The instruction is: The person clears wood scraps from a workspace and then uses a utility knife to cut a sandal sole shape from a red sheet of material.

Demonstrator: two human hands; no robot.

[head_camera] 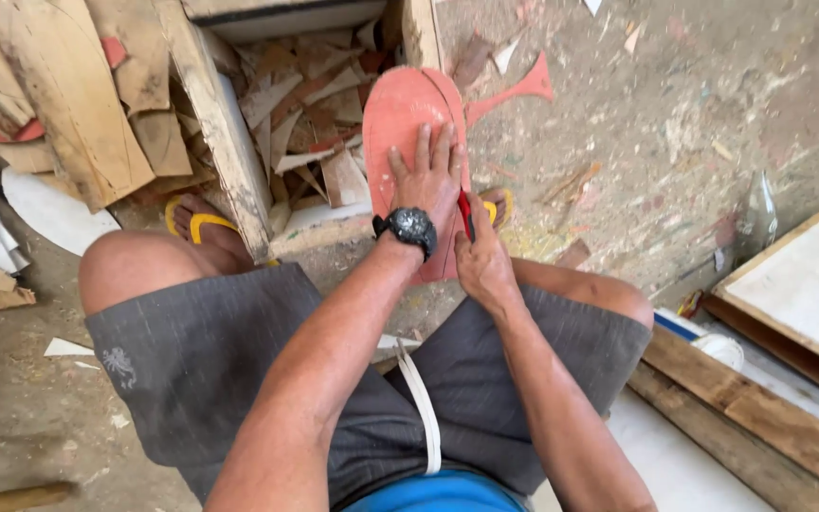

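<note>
A flat red sole-shaped sheet leans upright between my knees, its top resting toward a wooden frame. My left hand, with a black watch on the wrist, presses flat on the sheet with fingers spread. My right hand grips a small red-handled cutter held against the sheet's right edge. A second red layer shows just behind the right edge. My feet in yellow flip-flops rest on the floor on either side.
A wooden post stands left of the sheet, with a heap of tan and red offcuts behind it. A red fish-tail scrap lies on the dusty floor. White boards and planks lie at the right.
</note>
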